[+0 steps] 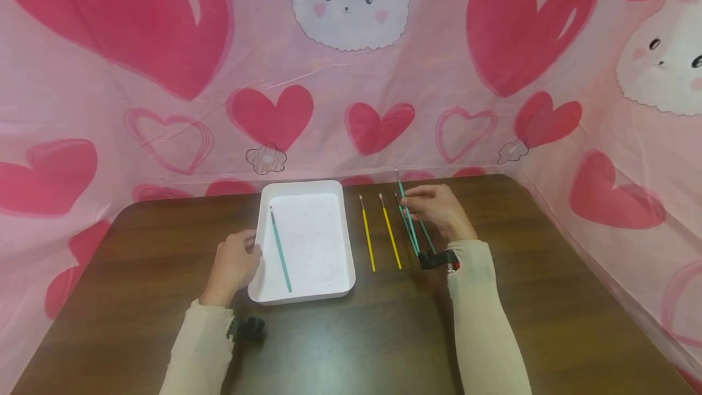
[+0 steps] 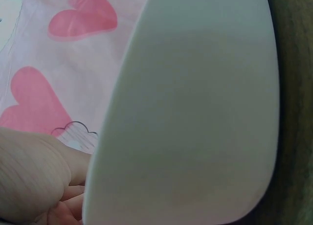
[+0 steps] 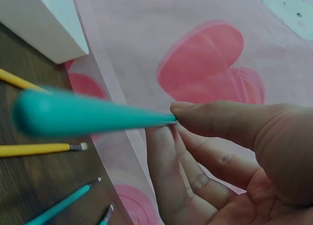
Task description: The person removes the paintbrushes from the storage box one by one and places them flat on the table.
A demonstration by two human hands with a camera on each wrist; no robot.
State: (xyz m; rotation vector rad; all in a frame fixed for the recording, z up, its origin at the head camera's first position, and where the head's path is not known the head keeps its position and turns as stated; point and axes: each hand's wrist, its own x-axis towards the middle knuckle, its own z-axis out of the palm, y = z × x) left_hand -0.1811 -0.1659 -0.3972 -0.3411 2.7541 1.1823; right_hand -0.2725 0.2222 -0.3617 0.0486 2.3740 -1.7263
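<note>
My right hand [image 1: 436, 209] pinches a teal paintbrush [image 3: 98, 115] between thumb and fingertips, its bristle end pointing up and away, over the right side of the table. Beneath and beside that hand, more teal paintbrushes [image 3: 66, 204] lie on the table, partly hidden in the head view. At the left side of a shallow white tray [image 1: 315, 236], my left hand [image 1: 233, 264] grips the rim; the tray's wall hides its fingertips in the left wrist view. One teal paintbrush [image 1: 280, 252] lies inside the tray, near its left wall.
Two yellow paintbrushes, one nearer the tray [image 1: 367, 233] and one further right [image 1: 390, 231], lie roughly parallel between the tray and the teal ones. All rest on a dark wooden table [image 1: 340, 346]. A pink heart-patterned cloth [image 1: 428, 66] hangs behind the table and along its sides.
</note>
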